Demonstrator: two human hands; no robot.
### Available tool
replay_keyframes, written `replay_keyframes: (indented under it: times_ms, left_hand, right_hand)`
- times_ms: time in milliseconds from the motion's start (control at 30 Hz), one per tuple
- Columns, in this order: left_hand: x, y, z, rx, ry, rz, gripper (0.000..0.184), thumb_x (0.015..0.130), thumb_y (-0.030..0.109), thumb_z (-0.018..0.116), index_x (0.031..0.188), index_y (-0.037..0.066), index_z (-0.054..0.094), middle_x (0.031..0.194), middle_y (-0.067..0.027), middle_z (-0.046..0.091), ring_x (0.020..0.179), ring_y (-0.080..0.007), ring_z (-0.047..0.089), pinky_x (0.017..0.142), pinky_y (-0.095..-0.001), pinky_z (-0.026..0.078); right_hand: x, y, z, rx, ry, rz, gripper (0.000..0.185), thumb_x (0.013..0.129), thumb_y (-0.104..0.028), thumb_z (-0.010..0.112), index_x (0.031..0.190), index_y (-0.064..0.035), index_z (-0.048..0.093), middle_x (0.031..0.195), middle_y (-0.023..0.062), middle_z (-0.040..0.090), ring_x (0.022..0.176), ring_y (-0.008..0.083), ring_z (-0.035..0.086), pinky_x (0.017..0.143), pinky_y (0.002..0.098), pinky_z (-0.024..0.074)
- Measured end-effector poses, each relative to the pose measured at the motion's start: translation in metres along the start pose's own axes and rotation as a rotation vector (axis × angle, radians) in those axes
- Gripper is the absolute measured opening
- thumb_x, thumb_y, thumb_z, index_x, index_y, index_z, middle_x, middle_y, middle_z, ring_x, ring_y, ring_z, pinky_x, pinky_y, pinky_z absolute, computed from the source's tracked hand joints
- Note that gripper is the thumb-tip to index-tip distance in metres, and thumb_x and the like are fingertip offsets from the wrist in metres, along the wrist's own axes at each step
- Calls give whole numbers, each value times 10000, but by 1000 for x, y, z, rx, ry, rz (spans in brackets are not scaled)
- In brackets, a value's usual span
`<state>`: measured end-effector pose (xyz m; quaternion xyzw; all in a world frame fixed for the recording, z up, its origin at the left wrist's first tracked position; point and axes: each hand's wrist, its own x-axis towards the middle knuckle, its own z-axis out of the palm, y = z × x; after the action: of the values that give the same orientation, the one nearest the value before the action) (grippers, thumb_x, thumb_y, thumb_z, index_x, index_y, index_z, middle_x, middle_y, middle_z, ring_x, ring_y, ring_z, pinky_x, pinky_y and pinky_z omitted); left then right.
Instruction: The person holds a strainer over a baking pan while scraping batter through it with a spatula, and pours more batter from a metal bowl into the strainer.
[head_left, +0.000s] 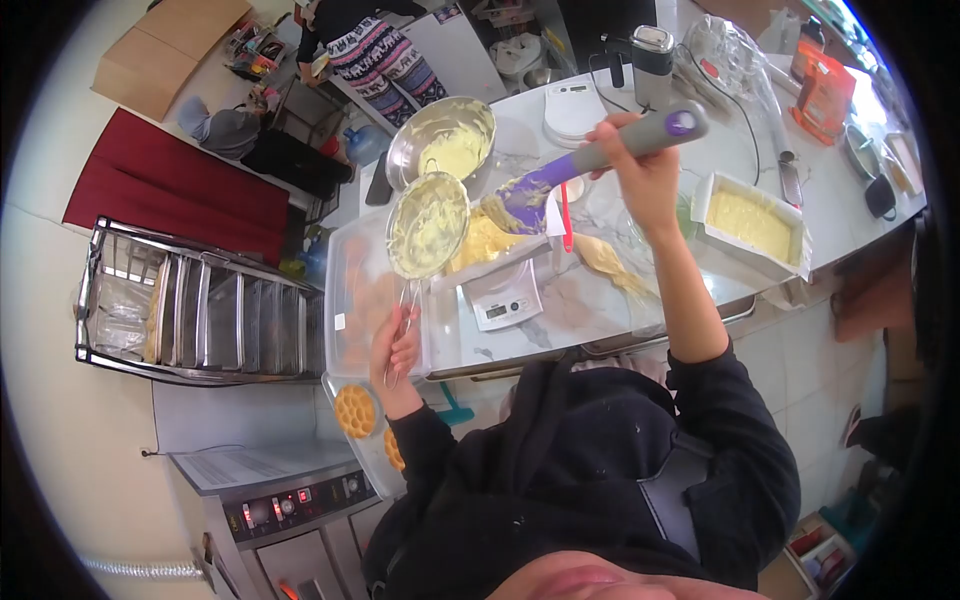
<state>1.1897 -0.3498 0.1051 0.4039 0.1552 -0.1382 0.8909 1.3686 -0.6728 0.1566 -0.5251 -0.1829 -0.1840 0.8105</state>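
My left hand (397,350) is wrapped round the handle of a batter-smeared strainer (430,228), and my right hand (645,185) grips a purple-and-grey spatula (598,158), its coated blade over a pan (505,258) of yellow batter. The pan sits on a scale (507,298) near the front edge of the counter (570,322), a metal bowl (402,152) toward the far left corner

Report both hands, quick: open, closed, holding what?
Left hand: closed, holding the wire handle of the batter-smeared strainer.
Right hand: closed, holding the purple-and-grey spatula by its grey handle.
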Motion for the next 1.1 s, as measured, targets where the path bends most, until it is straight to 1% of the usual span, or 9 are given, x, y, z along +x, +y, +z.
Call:
replay_keyframes:
  times_ms: [300, 433, 533, 567, 633, 700, 867, 1000, 1100]
  left_hand:
    - [3, 10, -7, 224, -3, -90, 275, 896, 323, 359, 892, 55, 419, 437, 45, 285, 281, -24, 250, 242, -145, 229]
    - [4, 15, 5, 392, -16, -121, 253, 892, 306, 375, 972, 69, 407, 445, 35, 292, 296, -38, 267, 267, -160, 251]
    - [6, 17, 17, 452, -44, -123, 273, 883, 308, 396, 1019, 71, 407, 442, 39, 293, 298, -30, 272, 265, -160, 235]
    - [7, 16, 19, 469, -47, -122, 284, 879, 310, 405, 1031, 70, 410, 440, 43, 292, 296, -25, 270, 261, -158, 222]
    - [10, 13, 21, 447, 3, -131, 287, 881, 316, 390, 1031, 72, 413, 448, 36, 315, 301, -25, 278, 260, -160, 226]
    - [11, 10, 20, 451, 31, -123, 297, 888, 336, 358, 1040, 84, 401, 466, 26, 331, 317, -34, 293, 276, -164, 251]
    - [16, 4, 17, 322, 27, -141, 336, 900, 385, 297, 1052, 101, 393, 540, 11, 371, 360, -64, 335, 318, -174, 302]
    - [27, -16, 3, 384, 49, 87, 344, 901, 376, 302, 1038, 85, 422, 618, 2, 425, 386, -73, 357, 331, -181, 314]
    - [38, -23, -6, 396, 151, 131, 341, 902, 364, 309, 1035, 73, 427, 648, -6, 449, 394, -76, 365, 337, -179, 313]
  right_hand:
    - [18, -34, -3, 105, 262, -140, 247, 836, -208, 515, 870, 36, 527, 754, 123, 577, 653, 194, 606, 423, 234, 445]
    - [10, -16, 29, 155, 141, -102, 220, 846, -189, 498, 865, 30, 497, 768, 132, 573, 654, 195, 605, 424, 227, 440]
    - [-20, -4, 69, 215, -101, -109, 170, 809, -149, 557, 848, 3, 491, 734, 94, 554, 708, 165, 587, 479, 226, 452]
    - [-31, 3, 71, 66, -280, -145, 161, 775, -99, 580, 887, -13, 503, 731, 80, 550, 686, 165, 573, 520, 238, 458]
    - [-38, -10, 89, -419, -587, -634, 245, 699, -60, 598, 926, -36, 508, 742, 74, 553, 637, 179, 549, 535, 244, 458]
    - [-55, 4, 103, -243, -766, -738, 323, 631, -74, 586, 944, -64, 507, 794, 62, 551, 670, 192, 534, 510, 246, 449]
    - [-99, 12, 118, -347, -893, -786, 222, 658, -121, 550, 866, -71, 492, 806, 33, 508, 705, 163, 509, 465, 249, 424]
    - [-115, 12, 128, -405, -868, -787, 171, 675, -155, 549, 797, -77, 459, 724, 29, 452, 675, 156, 482, 462, 250, 413]
    - [-123, 10, 133, -459, -886, -757, 160, 681, -157, 547, 795, -81, 464, 735, 34, 460, 678, 165, 483, 493, 258, 421]
